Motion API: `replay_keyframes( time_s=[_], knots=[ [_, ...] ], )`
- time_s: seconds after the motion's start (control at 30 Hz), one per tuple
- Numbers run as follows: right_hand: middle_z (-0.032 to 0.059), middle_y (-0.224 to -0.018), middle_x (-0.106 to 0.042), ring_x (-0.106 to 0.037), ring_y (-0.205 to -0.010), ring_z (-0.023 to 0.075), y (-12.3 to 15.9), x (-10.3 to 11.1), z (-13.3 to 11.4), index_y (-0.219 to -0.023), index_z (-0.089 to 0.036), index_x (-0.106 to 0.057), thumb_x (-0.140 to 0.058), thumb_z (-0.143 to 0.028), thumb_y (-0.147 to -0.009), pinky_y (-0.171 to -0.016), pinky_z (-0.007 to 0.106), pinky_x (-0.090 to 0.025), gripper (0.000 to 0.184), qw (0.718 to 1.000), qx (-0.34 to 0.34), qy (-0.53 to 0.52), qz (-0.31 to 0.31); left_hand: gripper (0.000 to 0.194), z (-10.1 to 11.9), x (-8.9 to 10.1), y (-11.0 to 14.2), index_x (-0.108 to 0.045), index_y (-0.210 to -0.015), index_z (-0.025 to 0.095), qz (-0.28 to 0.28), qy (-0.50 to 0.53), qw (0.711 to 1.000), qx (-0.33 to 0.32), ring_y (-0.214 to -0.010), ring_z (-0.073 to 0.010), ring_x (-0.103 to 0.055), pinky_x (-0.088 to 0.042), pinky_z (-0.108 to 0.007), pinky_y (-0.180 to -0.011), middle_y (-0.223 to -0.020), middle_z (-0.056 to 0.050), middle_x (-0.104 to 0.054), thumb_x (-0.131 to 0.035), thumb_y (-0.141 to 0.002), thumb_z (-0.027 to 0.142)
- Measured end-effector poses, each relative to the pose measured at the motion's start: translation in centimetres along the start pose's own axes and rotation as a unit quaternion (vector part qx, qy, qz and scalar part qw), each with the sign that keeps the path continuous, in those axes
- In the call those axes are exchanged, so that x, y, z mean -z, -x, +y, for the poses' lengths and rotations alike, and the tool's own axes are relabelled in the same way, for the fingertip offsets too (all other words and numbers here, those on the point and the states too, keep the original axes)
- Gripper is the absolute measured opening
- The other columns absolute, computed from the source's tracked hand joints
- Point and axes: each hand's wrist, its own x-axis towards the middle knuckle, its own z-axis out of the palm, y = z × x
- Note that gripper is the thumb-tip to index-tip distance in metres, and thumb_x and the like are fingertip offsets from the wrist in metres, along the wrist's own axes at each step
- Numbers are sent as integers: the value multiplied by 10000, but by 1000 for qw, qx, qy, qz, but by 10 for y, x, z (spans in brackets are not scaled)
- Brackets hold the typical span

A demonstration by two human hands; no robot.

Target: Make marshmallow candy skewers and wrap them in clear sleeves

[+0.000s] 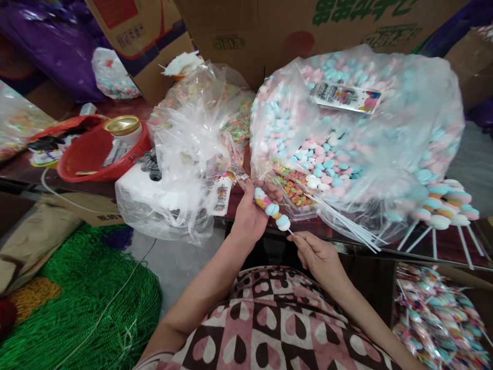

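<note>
A candy skewer (272,210) with blue, white and orange pieces is held between my two hands. My left hand (248,216) is closed around its upper end and a clear printed plastic wrapper (239,172); how far the wrapper covers the candy is hard to make out. Low on the skewer, my right hand (316,255) pinches the white stick with thumb and fingers. Beyond my hands lie loose pastel marshmallows (325,159) and small ring candies (295,190) in open bags. A stack of printed wrappers (222,194) rests left of my left hand.
White sticks (352,221) jut over the table edge. Finished-looking skewers (447,203) are piled at the right, above a box of wrapped ones (439,318). A red basket (69,159) stands at the left; green cord (100,288) fills the floor below. Cardboard boxes (246,20) close off the back.
</note>
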Motion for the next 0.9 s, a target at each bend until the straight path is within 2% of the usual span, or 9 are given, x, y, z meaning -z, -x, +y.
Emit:
replay_keyframes(
  time_s=[0.13, 0.27, 0.4, 0.5, 0.6, 0.7, 0.8, 0.9],
  knots=[
    [-79, -406, -390, -355, -363, 92, 2, 2, -6, -863, -185, -657, -545, -580, -877, -409, 236, -245, 411, 996, -65, -60, -21, 273, -4, 4, 2, -613, -867, 191, -18, -38, 999, -13, -815, -179, -706, -546, -339, -826, -803, -28, -702, -587, -903, 460],
    [-93, -384, -384, -301, -330, 71, 4, 2, -7, -857, -179, -625, -573, -580, -871, -395, 219, -212, 405, 977, -124, -164, -52, 259, -7, 6, 4, -599, -890, 202, -43, -58, 997, -22, -842, -192, -707, -543, -360, -843, -810, -23, -701, -626, -875, 459],
    [-108, -371, -349, -246, -315, 57, 6, -2, -7, -831, -180, -606, -585, -578, -864, -375, 203, -188, 400, 955, -147, -238, -102, 274, -10, 5, 7, -597, -877, 204, -22, -70, 997, -3, -818, -197, -704, -541, -357, -832, -749, -7, -672, -625, -869, 477],
    [-106, -371, -354, -254, -316, 60, 6, -6, -7, -829, -182, -610, -567, -602, -862, -374, 204, -207, 423, 961, -143, -207, -114, 283, -15, 3, 11, -592, -876, 206, -10, -79, 997, 7, -788, -189, -699, -536, -336, -805, -727, -7, -657, -629, -862, 486],
    [-84, -393, -402, -333, -344, 79, 4, -8, -4, -872, -183, -642, -544, -596, -873, -393, 215, -239, 424, 990, -93, -100, -35, 272, -20, 1, 14, -574, -882, 215, -14, -90, 996, 10, -778, -177, -693, -523, -311, -776, -735, 0, -653, -650, -849, 475],
    [-63, -446, -447, -410, -396, 99, 1, -8, 0, -944, -184, -675, -528, -548, -896, -430, 233, -313, 395, 998, -39, -23, 31, 261, -21, 1, 15, -564, -874, 214, -18, -88, 996, 20, -769, -174, -688, -515, -303, -751, -735, 5, -648, -632, -862, 466],
    [-48, -519, -503, -462, -445, 112, 0, -5, 4, -1040, -184, -676, -561, -514, -883, -469, 246, -381, 383, 999, -32, -27, 20, 258, -19, 2, 13, -573, -895, 217, -7, -82, 996, 21, -755, -177, -685, -508, -293, -701, -726, 8, -642, -623, -867, 468],
    [-35, -557, -525, -472, -478, 117, 0, -4, 5, -1012, -186, -693, -620, -496, -846, -478, 250, -394, 360, 999, -31, -26, 26, 241, -20, 3, 14, -591, -941, 221, -19, -89, 996, 16, -786, -177, -689, -513, -294, -727, -744, 11, -645, -672, -840, 424]
  ],
)
